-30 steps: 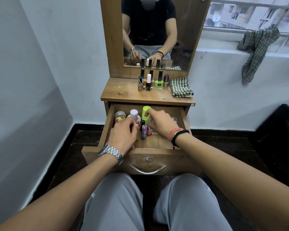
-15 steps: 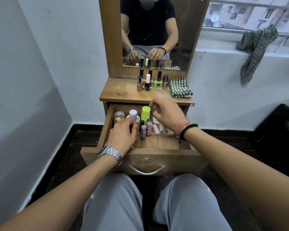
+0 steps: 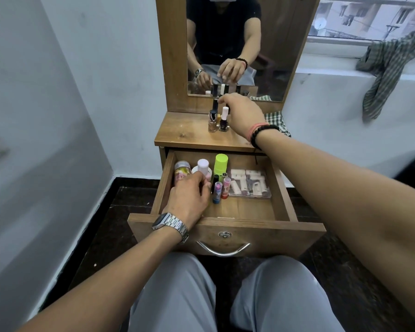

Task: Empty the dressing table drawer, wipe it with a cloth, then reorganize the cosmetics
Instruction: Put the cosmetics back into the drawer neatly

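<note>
The open wooden drawer [image 3: 283,200] is holding, at its left rear, a pink-labelled jar with a silver lid [image 3: 182,170], a white bottle with a pale pink cap [image 3: 203,165] and a lime-green capped tube [image 3: 221,164]; two small lip-balm sticks [image 3: 221,188] are standing in front of these, and a clear flat plastic case [image 3: 249,184] is lying to the right. The left hand [image 3: 189,200] is resting inside, its fingers [image 3: 200,182] curling around the white bottle. The right hand [image 3: 243,113] is reaching over the wooden bench [image 3: 185,135], fingers together on a black-capped nail-polish bottle among the nail-polish bottles [image 3: 218,119]. A green checked cloth [image 3: 277,119] is lying beside the wrist.
</note>
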